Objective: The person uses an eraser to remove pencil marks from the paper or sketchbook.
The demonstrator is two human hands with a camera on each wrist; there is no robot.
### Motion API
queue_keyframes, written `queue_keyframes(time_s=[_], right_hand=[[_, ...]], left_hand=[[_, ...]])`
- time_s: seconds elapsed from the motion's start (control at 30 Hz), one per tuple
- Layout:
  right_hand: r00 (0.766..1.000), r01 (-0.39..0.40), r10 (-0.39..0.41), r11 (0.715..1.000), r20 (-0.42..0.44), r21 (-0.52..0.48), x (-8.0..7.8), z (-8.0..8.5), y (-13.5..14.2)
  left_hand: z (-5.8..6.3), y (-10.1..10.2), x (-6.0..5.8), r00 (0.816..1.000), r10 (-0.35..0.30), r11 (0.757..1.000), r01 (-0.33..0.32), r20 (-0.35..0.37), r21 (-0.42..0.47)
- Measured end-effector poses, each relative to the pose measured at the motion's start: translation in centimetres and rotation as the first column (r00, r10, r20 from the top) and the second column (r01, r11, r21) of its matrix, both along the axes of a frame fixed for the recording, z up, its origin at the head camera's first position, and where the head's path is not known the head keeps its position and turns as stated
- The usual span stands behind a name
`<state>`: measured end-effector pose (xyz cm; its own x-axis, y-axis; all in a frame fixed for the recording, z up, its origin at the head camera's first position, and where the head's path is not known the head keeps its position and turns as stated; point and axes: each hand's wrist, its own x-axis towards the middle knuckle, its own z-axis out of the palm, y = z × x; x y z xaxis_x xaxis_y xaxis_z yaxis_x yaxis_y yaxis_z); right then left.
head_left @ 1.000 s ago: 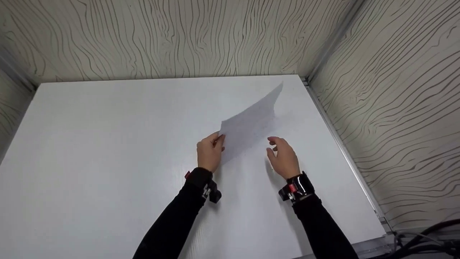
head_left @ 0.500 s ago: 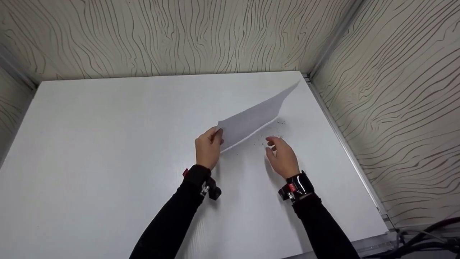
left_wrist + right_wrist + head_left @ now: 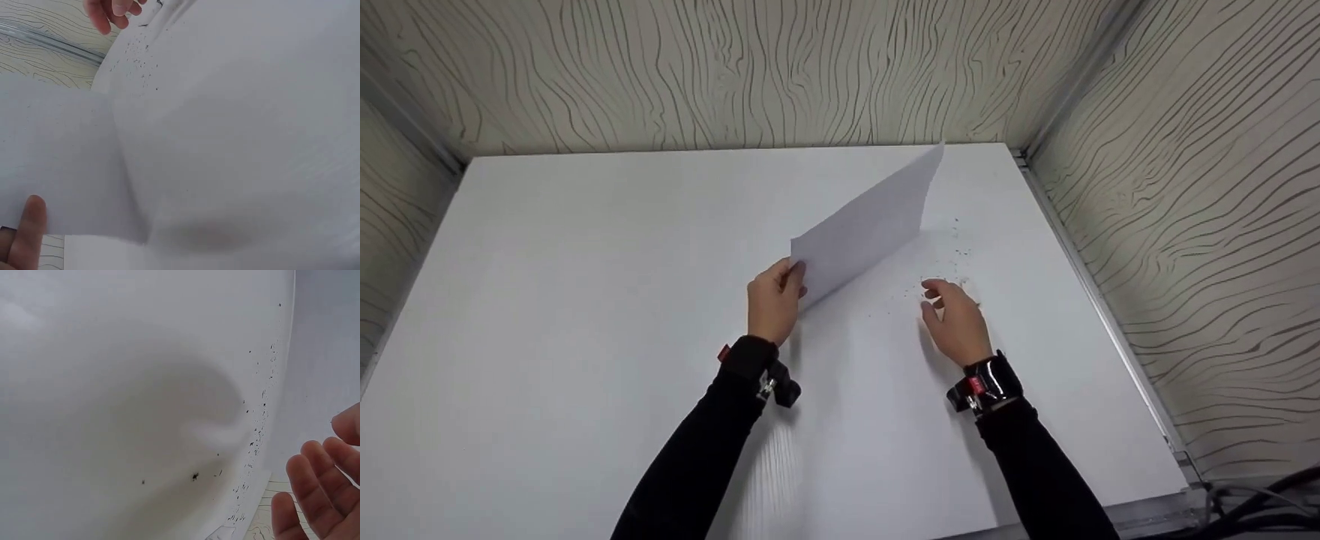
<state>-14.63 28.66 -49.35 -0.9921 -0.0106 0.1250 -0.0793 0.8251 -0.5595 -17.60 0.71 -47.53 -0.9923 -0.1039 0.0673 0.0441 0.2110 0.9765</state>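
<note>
A sheet of white paper (image 3: 870, 221) stands on its long edge over the table, slanting away to the back right. My left hand (image 3: 774, 300) pinches its near left end between thumb and fingers. In the left wrist view one finger (image 3: 34, 222) lies against the sheet. Dark specks (image 3: 962, 252) are scattered on the white table right of the paper. Among them hovers my right hand (image 3: 958, 322), fingers loosely bent and holding nothing. The right wrist view shows the specks (image 3: 251, 444) in a band beside the paper, with the right hand's fingers (image 3: 320, 489) apart from them.
The white table (image 3: 607, 300) meets a wood-patterned wall (image 3: 735, 75) at the back and another wall (image 3: 1207, 247) on the right. A small pale piece (image 3: 222, 532) lies near the specks. Black cables (image 3: 1271, 499) run at the lower right corner.
My left hand has moved slightly left with the paper, which now stands more upright. More dark specks show on the table to its right. The right hand has hardly moved.
</note>
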Motion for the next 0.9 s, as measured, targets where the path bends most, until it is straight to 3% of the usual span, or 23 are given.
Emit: queue_keyframes(time_s=[0.23,0.4,0.53,0.73,0.9], right_hand=[[1.000,-0.009,0.009,1.000,0.003,-0.010,-0.4,0.2,0.1],[1.000,0.003,-0.003,1.000,-0.005,-0.027,-0.5,0.4,0.5],[1.000,0.008,-0.009,1.000,-0.007,-0.018,-0.5,0.4,0.8],[1.000,-0.007,0.007,1.000,-0.003,-0.010,-0.4,0.2,0.9],[0.999,-0.019,0.019,1.000,0.046,-0.009,-0.3,0.1,0.5]], left_hand=[[1.3,-2.7,-0.4,0.999,0.036,0.999,-0.037,0.037,0.039],[2.7,-6.7,-0.6,0.992,0.068,0.997,-0.072,0.106,0.028],[3.2,-10.2,-0.6,0.981,0.056,0.998,-0.053,0.188,-0.021],[1.8,-14.1,0.4,0.939,0.002,0.989,0.050,0.344,-0.141],[-0.2,-16.0,1.4,0.909,0.017,0.928,0.140,0.417,-0.344]])
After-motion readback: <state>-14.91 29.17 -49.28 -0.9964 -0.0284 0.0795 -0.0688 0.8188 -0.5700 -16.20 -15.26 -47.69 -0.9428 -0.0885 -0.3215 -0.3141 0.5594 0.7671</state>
